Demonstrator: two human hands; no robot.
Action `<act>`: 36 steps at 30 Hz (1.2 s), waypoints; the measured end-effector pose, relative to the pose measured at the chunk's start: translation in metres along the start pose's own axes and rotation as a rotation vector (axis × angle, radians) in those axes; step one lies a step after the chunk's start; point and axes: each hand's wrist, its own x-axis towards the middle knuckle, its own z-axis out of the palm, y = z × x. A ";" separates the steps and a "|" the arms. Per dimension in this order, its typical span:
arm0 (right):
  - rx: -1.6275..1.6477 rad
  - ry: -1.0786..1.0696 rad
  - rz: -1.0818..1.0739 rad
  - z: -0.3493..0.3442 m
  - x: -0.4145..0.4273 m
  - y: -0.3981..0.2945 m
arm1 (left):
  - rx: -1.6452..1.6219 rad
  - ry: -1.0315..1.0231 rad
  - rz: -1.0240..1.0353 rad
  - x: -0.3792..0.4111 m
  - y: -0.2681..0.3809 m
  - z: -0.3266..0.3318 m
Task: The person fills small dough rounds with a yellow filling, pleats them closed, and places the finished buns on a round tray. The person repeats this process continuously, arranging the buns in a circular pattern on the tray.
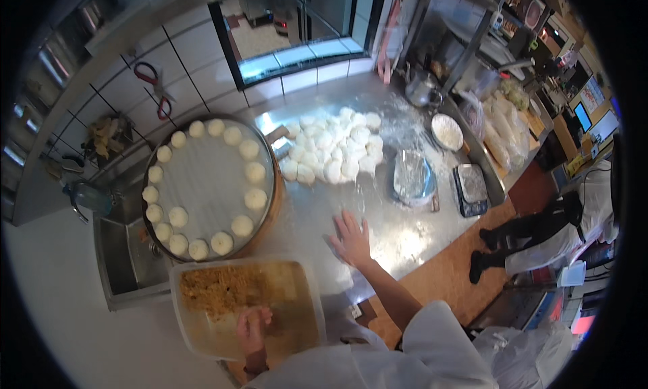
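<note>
My left hand (251, 325) is over the near part of a translucent plastic tub (318, 308), fingers curled and blurred; I cannot tell if anything is in them. Crumbly brown filling (220, 290) lies along the tub's far left side. With its fingers spread, my right hand (352, 239) rests on the stainless steel table (309, 237). Beyond it sits a cluster of floured dough pieces (339, 146). Left of the dough, a round steamer tray (212, 181) holds pleated buns (255, 199) around its rim, and one bun (178, 217) sits further in.
Right of the dough are a plastic-wrapped item (414, 179), a kitchen scale (472, 189), a bowl of flour (447, 131) and a metal pot (422, 87). A sink (124, 257) lies left, partly under the tray. Scissors (154, 90) hang on the wall. A person (547, 227) stands at right.
</note>
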 end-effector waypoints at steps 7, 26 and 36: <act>-0.216 0.098 0.025 -0.010 0.018 0.036 | -0.061 -0.028 -0.029 -0.008 -0.016 -0.003; -0.272 0.147 0.132 -0.015 0.073 0.051 | -0.034 -0.115 0.041 -0.007 -0.025 -0.004; -0.316 0.137 0.010 0.017 0.053 0.013 | -0.046 0.018 -0.050 -0.004 -0.028 -0.010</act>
